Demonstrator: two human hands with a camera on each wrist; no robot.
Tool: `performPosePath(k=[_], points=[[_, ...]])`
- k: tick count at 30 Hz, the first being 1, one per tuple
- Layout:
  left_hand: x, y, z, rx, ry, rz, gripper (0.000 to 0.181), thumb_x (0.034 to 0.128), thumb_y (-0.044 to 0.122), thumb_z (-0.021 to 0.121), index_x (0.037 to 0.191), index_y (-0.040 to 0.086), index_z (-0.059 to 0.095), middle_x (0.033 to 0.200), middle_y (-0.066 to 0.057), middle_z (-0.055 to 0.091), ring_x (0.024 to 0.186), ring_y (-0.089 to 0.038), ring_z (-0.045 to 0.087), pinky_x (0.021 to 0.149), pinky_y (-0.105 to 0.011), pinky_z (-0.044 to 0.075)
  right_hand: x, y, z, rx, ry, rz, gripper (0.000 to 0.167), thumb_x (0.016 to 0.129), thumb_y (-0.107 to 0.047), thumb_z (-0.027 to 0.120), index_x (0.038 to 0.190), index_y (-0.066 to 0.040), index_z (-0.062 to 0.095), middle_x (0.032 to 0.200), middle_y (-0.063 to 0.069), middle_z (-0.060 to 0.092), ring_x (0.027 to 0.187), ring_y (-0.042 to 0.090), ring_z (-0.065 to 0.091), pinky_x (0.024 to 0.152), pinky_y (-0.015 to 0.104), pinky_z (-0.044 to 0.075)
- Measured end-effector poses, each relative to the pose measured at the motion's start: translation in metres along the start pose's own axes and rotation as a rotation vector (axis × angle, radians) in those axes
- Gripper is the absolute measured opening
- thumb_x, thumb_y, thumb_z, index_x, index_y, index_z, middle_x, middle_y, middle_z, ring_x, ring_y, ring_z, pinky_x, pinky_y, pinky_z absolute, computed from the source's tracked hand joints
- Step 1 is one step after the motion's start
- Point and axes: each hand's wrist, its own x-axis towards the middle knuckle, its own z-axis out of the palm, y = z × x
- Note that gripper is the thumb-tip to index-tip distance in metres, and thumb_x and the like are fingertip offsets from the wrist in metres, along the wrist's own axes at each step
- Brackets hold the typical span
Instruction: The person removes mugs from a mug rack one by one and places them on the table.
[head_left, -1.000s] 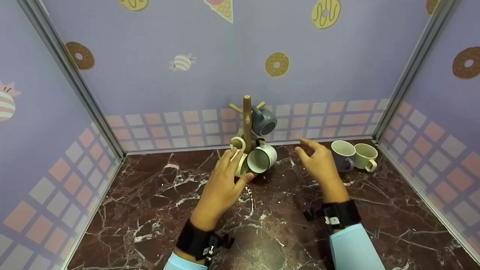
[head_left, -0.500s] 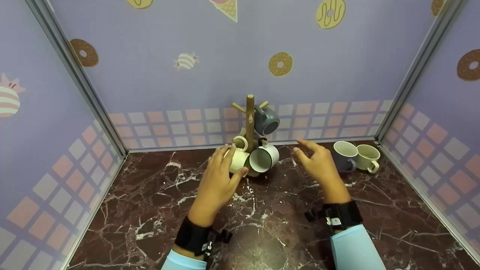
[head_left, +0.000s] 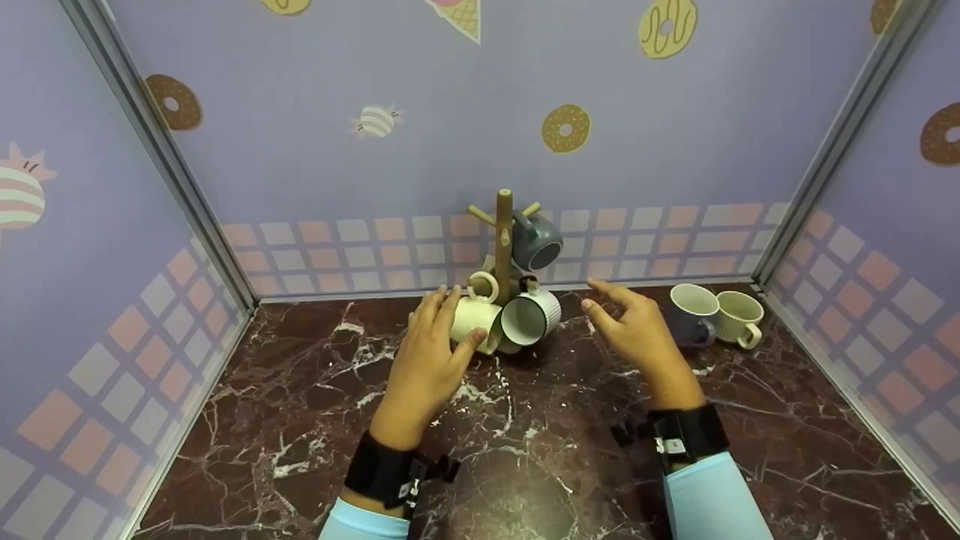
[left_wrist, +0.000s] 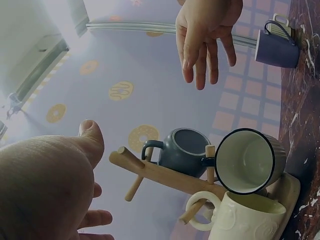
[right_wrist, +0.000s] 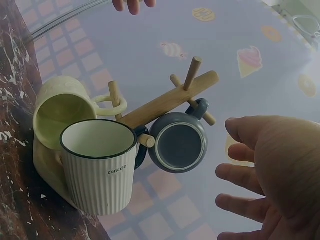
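Observation:
A wooden mug tree point(head_left: 504, 247) stands by the back wall with three mugs hung on its pegs. The cream mug point(head_left: 475, 321) hangs low on the left, its ring handle round a peg. Low in front is a white ribbed mug point(right_wrist: 100, 167) with a black rim; a dark grey mug point(head_left: 538, 244) hangs higher on the right. My left hand point(head_left: 426, 360) is beside the cream mug, fingers extended; it holds nothing, and in the left wrist view [its] fingers are apart from the mugs. My right hand point(head_left: 637, 330) hovers right of the tree with fingers spread, holding nothing.
Right of my right hand, a dark purple mug point(head_left: 693, 315) and a pale green ribbed mug point(head_left: 738, 318) stand upright on the dark marbled tabletop point(head_left: 300, 405). Patterned panels point(head_left: 450, 150) close in the back and both sides.
My left hand has drawn back left and slightly down from the cream mug, leaving more of it in sight. My right hand has shifted slightly left. The view has turned a little.

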Motion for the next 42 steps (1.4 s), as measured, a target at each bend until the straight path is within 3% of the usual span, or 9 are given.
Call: performPosePath(k=[4,9,12,16,20,24,31,34,42], points=[[-0.001,0.000,-0.003,-0.022,-0.003,-0.015,0.082,0.1140,0.057,0.060,0.178,0.012,0.036,0.186,-0.021,0.030,0.172,-0.050,0.030,0.138,-0.073,0.030,0.001,-0.004,0.001,0.004,-0.018,-0.012,0.046,0.111,-0.032,0.076,0.154,-0.016,0.072,0.140,0.018,0.080,0.100,0.034,0.078,0.099,0.059,0.065],[-0.001,0.000,-0.005,-0.035,-0.009,-0.021,0.084,0.1143,0.058,0.059,0.180,0.012,0.032,0.187,-0.019,0.028,0.172,-0.048,0.030,0.139,-0.072,0.030,-0.001,-0.011,0.002,0.035,-0.026,-0.011,0.046,0.112,-0.032,0.075,0.155,-0.017,0.071,0.132,0.016,0.083,0.105,0.034,0.078,0.102,0.057,0.065],[0.000,0.002,-0.004,-0.039,-0.016,-0.021,0.085,0.1148,0.057,0.059,0.180,0.012,0.029,0.188,-0.018,0.027,0.173,-0.047,0.028,0.140,-0.070,0.028,-0.002,-0.015,0.001,0.106,-0.041,-0.007,0.045,0.112,-0.030,0.075,0.155,-0.017,0.071,0.136,0.017,0.081,0.109,0.036,0.081,0.100,0.055,0.067],[0.002,0.006,-0.005,-0.041,-0.020,-0.013,0.085,0.1147,0.058,0.058,0.181,0.013,0.027,0.189,-0.016,0.027,0.174,-0.045,0.027,0.141,-0.069,0.027,-0.001,-0.021,-0.002,0.237,-0.045,0.007,0.042,0.113,-0.024,0.074,0.153,-0.013,0.072,0.153,0.019,0.073,0.129,0.043,0.079,0.111,0.054,0.066],[0.003,0.009,-0.006,-0.047,-0.019,-0.013,0.086,0.1141,0.059,0.058,0.181,0.015,0.027,0.188,-0.015,0.028,0.174,-0.044,0.028,0.140,-0.070,0.028,0.004,-0.028,-0.003,0.330,-0.062,-0.003,0.039,0.113,-0.018,0.072,0.151,-0.008,0.073,0.158,0.021,0.069,0.135,0.044,0.075,0.109,0.036,0.066],[0.000,0.008,-0.008,-0.039,-0.013,-0.023,0.086,0.1141,0.059,0.057,0.181,0.015,0.028,0.188,-0.016,0.028,0.174,-0.045,0.028,0.140,-0.070,0.028,0.018,-0.039,0.000,0.334,-0.104,-0.021,0.039,0.113,-0.020,0.073,0.150,-0.009,0.074,0.160,0.018,0.068,0.133,0.042,0.077,0.100,0.027,0.067],[-0.002,0.005,-0.013,-0.051,-0.016,-0.017,0.084,0.1151,0.058,0.056,0.181,0.014,0.027,0.188,-0.015,0.027,0.175,-0.045,0.025,0.141,-0.070,0.025,0.052,-0.060,-0.009,0.302,-0.159,0.000,0.042,0.113,-0.027,0.073,0.151,-0.011,0.071,0.163,0.016,0.066,0.141,0.044,0.072,0.111,0.054,0.066],[-0.003,0.005,-0.015,-0.052,-0.005,-0.010,0.084,0.1152,0.057,0.057,0.181,0.013,0.028,0.188,-0.016,0.028,0.174,-0.047,0.026,0.141,-0.070,0.025,0.071,-0.068,-0.010,0.311,-0.164,-0.029,0.043,0.114,-0.023,0.070,0.153,-0.005,0.068,0.161,0.019,0.066,0.141,0.046,0.072,0.115,0.055,0.064],[-0.004,0.008,-0.013,-0.062,0.005,-0.027,0.083,0.1152,0.057,0.057,0.181,0.015,0.030,0.188,-0.016,0.029,0.174,-0.046,0.027,0.140,-0.071,0.027,0.109,-0.093,-0.003,0.235,-0.119,-0.095,0.046,0.119,-0.024,0.062,0.161,-0.006,0.060,0.159,0.017,0.069,0.145,0.040,0.068,0.123,0.053,0.059]])
